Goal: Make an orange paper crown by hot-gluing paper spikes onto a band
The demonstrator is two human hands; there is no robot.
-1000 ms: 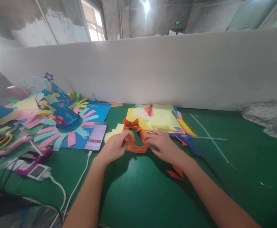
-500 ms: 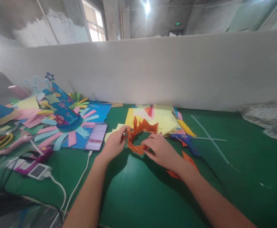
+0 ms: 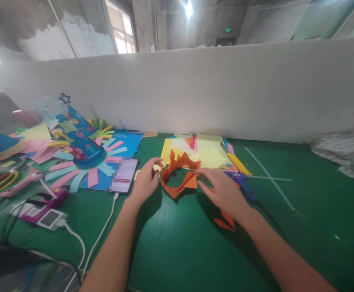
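Note:
An orange folded-paper crown [image 3: 174,187] with pointed tips rests as a ring on the green table. At its left side is my left hand [image 3: 146,180], index finger stretched toward the rim and thumb apart from it. My right hand [image 3: 218,187] is at the crown's right side, fingers and thumb spread, fingertips close to the paper; whether they touch it I cannot tell. A flat orange piece shows between the ring and my right hand. Beneath my right wrist lie loose folded orange paper pieces [image 3: 224,225], partly covered.
A purple-blue glue gun [image 3: 246,188] and a yellow craft knife [image 3: 239,163] lie at right, near stacked coloured paper [image 3: 212,148]. On the left are a phone [image 3: 124,178], a blue party hat [image 3: 87,152] with paper strips, scissors [image 3: 5,182] and a power strip [image 3: 43,217] with cables.
My right hand has moved right, its fingers opening off the crown's front edge. My left fingers have loosened at the left rim. The crown now sits lower on the table.

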